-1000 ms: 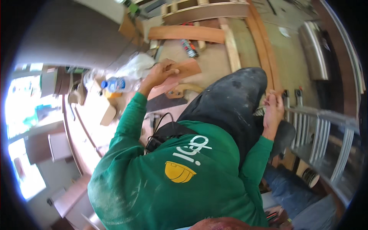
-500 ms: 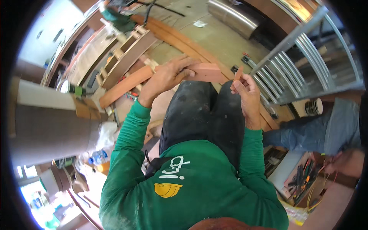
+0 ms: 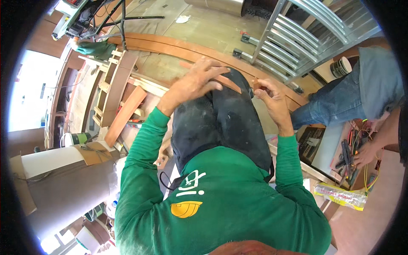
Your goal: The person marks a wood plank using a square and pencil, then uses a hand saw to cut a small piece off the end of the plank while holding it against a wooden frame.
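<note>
My left hand (image 3: pixel 196 83) is closed over a reddish wooden strip (image 3: pixel 229 83) above my knees, thumb on the near side and fingers across the top. The strip's pointed right end shows past the fingers, and part of its far end shows behind the hand. To the right, my right hand (image 3: pixel 272 100) pinches a small brown wooden piece (image 3: pixel 255 84) between thumb and fingers. A short gap separates that piece from the strip's end. My knees in dark trousers (image 3: pixel 221 114) lie below both hands.
A reddish board (image 3: pixel 125 115) slants at the left beside a wooden frame (image 3: pixel 114 89). Long planks (image 3: pixel 165 46) lie on the floor ahead. An aluminium ladder (image 3: pixel 293 40) stands at the far right. Near the right edge, another person's hand (image 3: pixel 366 155) touches a pile of tools (image 3: pixel 348 151).
The strip in my left hand has turned from its broad face to a narrow side. My right hand has tipped its small piece. My view has shifted, and the other person's hand has moved to the tools.
</note>
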`<control>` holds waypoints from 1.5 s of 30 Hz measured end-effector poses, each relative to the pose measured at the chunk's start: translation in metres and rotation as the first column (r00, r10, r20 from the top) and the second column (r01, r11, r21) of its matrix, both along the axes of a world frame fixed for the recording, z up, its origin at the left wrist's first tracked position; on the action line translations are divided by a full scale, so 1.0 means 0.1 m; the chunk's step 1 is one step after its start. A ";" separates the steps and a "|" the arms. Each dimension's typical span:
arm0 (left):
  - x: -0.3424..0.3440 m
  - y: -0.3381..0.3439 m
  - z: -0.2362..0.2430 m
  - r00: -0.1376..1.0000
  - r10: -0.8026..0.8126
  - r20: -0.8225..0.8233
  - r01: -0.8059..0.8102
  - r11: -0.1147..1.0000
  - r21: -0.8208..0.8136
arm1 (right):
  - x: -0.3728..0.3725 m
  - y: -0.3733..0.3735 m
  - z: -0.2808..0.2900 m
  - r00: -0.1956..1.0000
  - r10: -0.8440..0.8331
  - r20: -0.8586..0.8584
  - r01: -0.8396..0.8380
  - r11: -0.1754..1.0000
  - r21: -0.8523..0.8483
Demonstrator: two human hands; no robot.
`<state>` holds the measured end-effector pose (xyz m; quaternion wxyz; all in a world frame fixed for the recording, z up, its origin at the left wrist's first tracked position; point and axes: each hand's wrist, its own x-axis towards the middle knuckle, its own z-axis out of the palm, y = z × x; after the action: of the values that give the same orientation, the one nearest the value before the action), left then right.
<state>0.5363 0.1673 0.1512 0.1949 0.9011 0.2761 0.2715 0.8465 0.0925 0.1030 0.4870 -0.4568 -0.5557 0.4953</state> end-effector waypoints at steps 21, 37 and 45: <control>0.56 -0.07 -0.31 0.947 0.320 -0.025 -0.317 0.945 0.085 | -0.07 0.13 -0.36 0.993 -0.120 0.015 0.120 0.993 -0.007; 0.61 0.05 -0.23 0.959 0.281 -0.046 -0.279 0.959 0.056 | -0.14 0.33 -0.34 0.993 0.018 -0.117 -0.027 0.997 -0.078; 0.61 -0.02 -0.34 0.951 0.297 -0.089 -0.291 0.954 0.079 | -0.09 0.17 -0.41 1.000 0.016 -0.018 -0.018 0.994 -0.112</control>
<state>0.5976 0.1652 0.1172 0.1086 0.8684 0.4076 0.2608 0.8377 0.1098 0.0624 0.4611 -0.4743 -0.5266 0.5340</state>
